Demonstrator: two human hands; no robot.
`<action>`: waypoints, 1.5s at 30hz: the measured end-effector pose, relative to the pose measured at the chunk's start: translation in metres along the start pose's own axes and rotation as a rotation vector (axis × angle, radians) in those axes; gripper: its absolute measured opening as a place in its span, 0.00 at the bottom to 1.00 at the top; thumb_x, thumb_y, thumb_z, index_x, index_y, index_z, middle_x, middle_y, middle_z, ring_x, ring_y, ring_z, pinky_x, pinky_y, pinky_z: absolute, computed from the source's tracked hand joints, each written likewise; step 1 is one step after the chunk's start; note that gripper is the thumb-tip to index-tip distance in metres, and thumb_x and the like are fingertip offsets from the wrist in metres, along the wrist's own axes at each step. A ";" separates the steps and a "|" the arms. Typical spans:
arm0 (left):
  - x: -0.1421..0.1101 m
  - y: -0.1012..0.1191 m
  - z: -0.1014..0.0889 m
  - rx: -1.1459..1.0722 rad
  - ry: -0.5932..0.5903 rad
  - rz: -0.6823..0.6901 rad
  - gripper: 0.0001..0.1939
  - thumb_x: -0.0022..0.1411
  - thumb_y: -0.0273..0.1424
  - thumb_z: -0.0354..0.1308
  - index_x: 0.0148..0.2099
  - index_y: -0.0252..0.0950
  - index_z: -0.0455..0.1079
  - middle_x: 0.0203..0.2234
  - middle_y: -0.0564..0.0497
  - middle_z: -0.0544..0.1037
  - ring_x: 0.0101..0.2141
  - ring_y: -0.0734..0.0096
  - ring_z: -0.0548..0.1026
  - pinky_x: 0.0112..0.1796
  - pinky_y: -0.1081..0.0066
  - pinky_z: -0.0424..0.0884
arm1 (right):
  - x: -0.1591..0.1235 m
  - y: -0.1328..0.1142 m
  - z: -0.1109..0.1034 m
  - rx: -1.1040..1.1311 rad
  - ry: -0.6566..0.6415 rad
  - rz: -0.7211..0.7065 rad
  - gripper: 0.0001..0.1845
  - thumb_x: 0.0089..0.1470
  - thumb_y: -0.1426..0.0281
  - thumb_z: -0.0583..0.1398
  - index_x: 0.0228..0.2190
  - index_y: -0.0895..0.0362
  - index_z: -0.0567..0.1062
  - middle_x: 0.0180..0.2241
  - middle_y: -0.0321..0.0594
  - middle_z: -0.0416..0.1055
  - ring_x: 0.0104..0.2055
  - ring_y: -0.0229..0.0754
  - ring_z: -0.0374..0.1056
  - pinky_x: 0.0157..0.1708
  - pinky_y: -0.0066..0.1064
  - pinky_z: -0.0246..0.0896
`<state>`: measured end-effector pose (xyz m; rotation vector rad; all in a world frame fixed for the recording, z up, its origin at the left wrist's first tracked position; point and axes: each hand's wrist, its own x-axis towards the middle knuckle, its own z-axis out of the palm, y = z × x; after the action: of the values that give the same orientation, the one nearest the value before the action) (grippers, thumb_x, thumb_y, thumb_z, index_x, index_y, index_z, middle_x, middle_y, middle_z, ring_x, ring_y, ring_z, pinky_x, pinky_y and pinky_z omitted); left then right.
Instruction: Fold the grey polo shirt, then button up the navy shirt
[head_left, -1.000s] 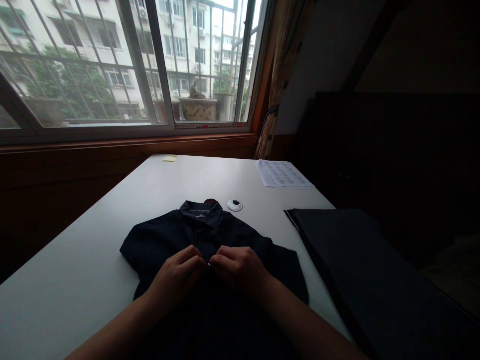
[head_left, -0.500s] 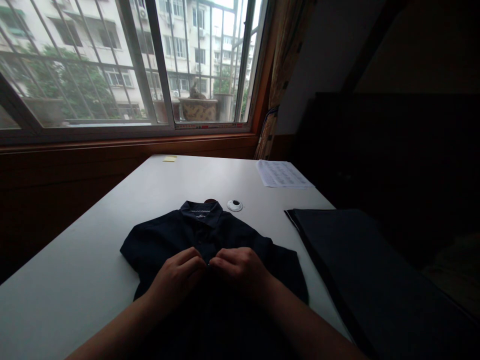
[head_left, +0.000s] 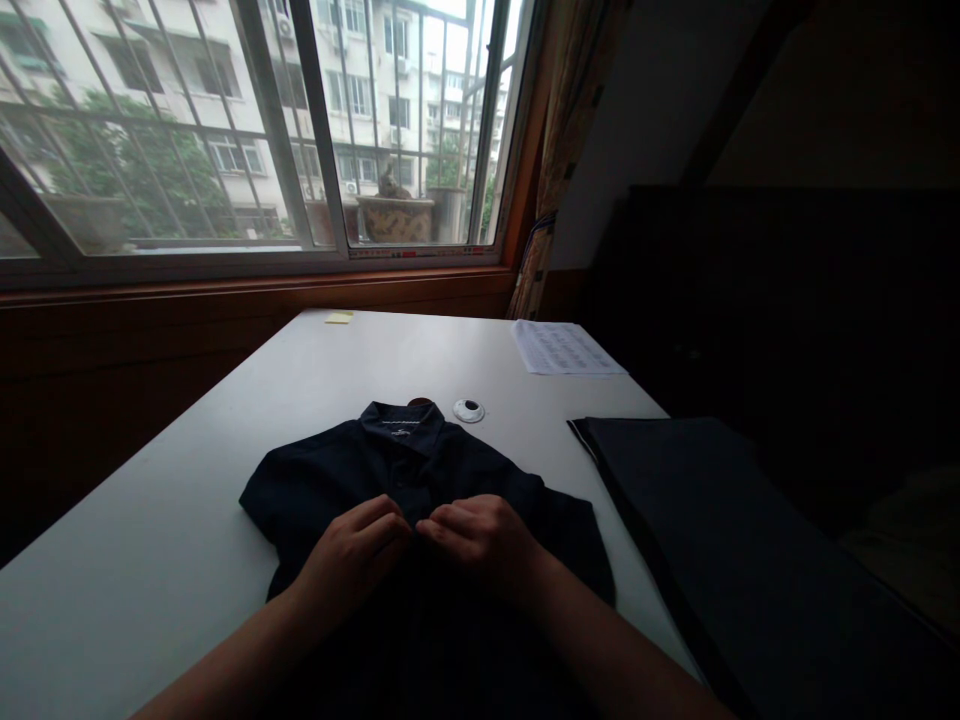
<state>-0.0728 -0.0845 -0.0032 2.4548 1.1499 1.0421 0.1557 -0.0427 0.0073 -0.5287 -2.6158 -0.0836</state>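
In a dim room, a white table (head_left: pixel 172 500) stands below a barred window (head_left: pixel 322 130). On it lies a dark shirt (head_left: pixel 487 460), its collar (head_left: pixel 426 438) toward the glass. Just below the collar, the left hand (head_left: pixel 364 540) and right hand (head_left: pixel 476 535) appear to pinch the shirt's front, fingertips nearly meeting; shadow hides the exact hold. Neat work here likely calls for light, even tension and flat cloth. Pale print marks the neck; the shirt's lower part sinks into darkness. Beyond the collar sits a white ring (head_left: pixel 469 411); farther right, printed sheets (head_left: pixel 566 347).
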 end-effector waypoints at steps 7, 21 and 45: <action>-0.001 0.002 -0.001 -0.006 0.008 0.008 0.08 0.70 0.26 0.54 0.36 0.35 0.70 0.31 0.51 0.72 0.30 0.74 0.72 0.31 0.76 0.70 | -0.003 0.001 0.003 -0.038 0.019 -0.023 0.11 0.69 0.70 0.53 0.44 0.55 0.75 0.31 0.37 0.76 0.30 0.38 0.70 0.29 0.32 0.56; 0.000 0.000 0.000 -0.035 0.027 0.019 0.07 0.70 0.26 0.55 0.36 0.36 0.69 0.31 0.52 0.73 0.30 0.75 0.73 0.30 0.78 0.70 | -0.002 0.002 0.010 -0.056 0.172 -0.076 0.06 0.66 0.71 0.57 0.40 0.56 0.75 0.28 0.33 0.74 0.27 0.35 0.68 0.25 0.31 0.55; -0.008 -0.010 0.005 -0.051 -0.034 -0.058 0.07 0.69 0.25 0.54 0.35 0.36 0.66 0.29 0.53 0.73 0.27 0.75 0.72 0.30 0.76 0.69 | 0.000 0.001 0.009 -0.008 0.199 -0.057 0.07 0.66 0.69 0.57 0.38 0.56 0.75 0.27 0.34 0.74 0.26 0.34 0.68 0.26 0.28 0.56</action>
<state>-0.0781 -0.0837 -0.0158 2.3756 1.1622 0.9968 0.1521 -0.0404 -0.0004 -0.4251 -2.4368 -0.1574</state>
